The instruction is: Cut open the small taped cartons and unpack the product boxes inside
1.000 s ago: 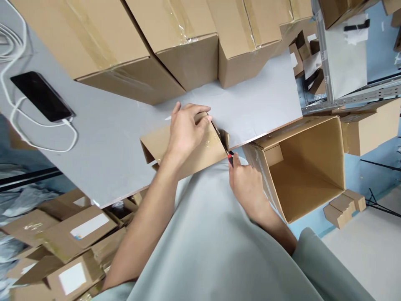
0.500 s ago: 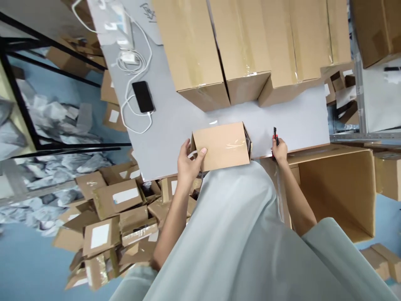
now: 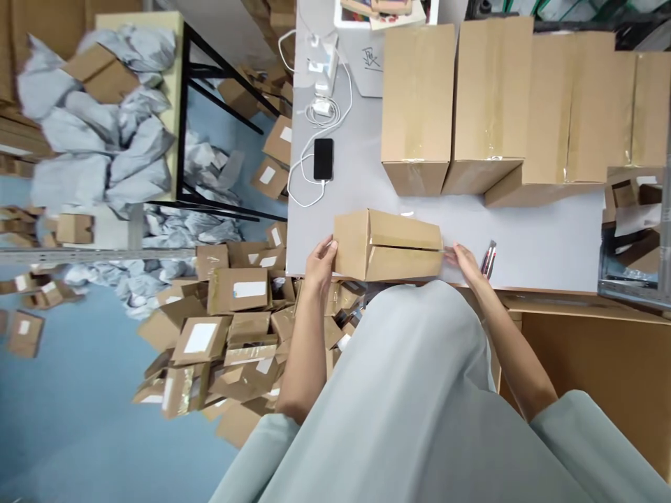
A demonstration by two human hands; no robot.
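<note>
A small cardboard box (image 3: 403, 262) lies near the front edge of the table, with a dark open seam running lengthwise along its upper side. At its left end, my left hand (image 3: 319, 269) grips the box with thumb and fingers at the edge. My right hand (image 3: 465, 264) is at the right end, its fingers stretched toward the box and partly blurred; whether they touch it is hard to see. Just right of that hand, a red and black utility knife (image 3: 488, 260) rests on the table.
Tall taped cartons (image 3: 419, 98) stand in a row along the back of the grey table (image 3: 361, 188). A phone (image 3: 323, 159) on a white cable lies at left. Discarded boxes (image 3: 238, 290) are heaped on the floor, and a large open carton (image 3: 587, 370) stands at right.
The utility knife has left my right hand and lies on the table. That hand has moved to the box's right end. The box is turned, showing its seam. My view has shifted left.
</note>
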